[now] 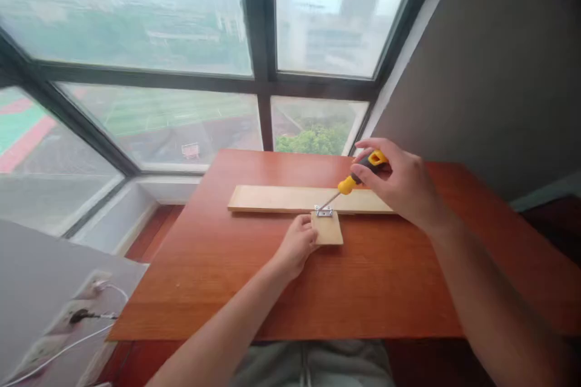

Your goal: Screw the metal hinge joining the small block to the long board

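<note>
My right hand (pixel 399 178) is closed round the yellow and black handle of a screwdriver (pixel 347 185). Its shaft slants down to the left, and the tip meets a small silver metal hinge (pixel 324 211). The hinge lies where a small square wooden board (pixel 327 231) meets the near edge of a long wooden plank (pixel 276 198). With my left hand (pixel 298 243) I grip the small board by its left edge, the thumb and fingers partly hidden beneath it. Part of the plank's right end is behind my right hand.
Everything rests on a reddish-brown wooden table (pixel 218 281). Large windows (pixel 190 115) stand beyond its far edge, and a grey wall (pixel 499 72) rises on the right. Wall sockets with plugs and cables (pixel 86 314) are at the lower left.
</note>
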Demonstrator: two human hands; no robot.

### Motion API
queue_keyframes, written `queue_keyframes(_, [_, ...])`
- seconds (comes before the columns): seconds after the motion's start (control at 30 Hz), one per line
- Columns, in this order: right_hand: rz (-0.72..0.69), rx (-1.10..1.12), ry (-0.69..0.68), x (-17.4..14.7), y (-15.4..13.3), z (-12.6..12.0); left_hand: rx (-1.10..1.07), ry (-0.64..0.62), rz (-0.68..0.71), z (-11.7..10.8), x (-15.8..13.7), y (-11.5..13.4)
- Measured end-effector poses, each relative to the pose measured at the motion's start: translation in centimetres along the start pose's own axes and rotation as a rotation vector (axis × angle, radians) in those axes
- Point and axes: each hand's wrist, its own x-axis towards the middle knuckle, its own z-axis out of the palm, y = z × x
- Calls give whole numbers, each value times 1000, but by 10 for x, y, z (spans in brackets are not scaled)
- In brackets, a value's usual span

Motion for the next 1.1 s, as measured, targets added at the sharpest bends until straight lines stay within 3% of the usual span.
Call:
queue_keyframes(0.6, [32,-22,-2,1,3,-4,-1,-2,12,-2,3,-4])
queue_keyframes(0.8, [7,-175,-55,6,-8,-4,2,-18,19,-4,5,-7])
queue_keyframes(1.0, [-117,-58,-192,12,-22,-7,1,-26,29,-4,3,-5])
queue_keyframes(1.1, [-133,-116,-212,14,-27,-3,2,-25,28,-3,3,-5])
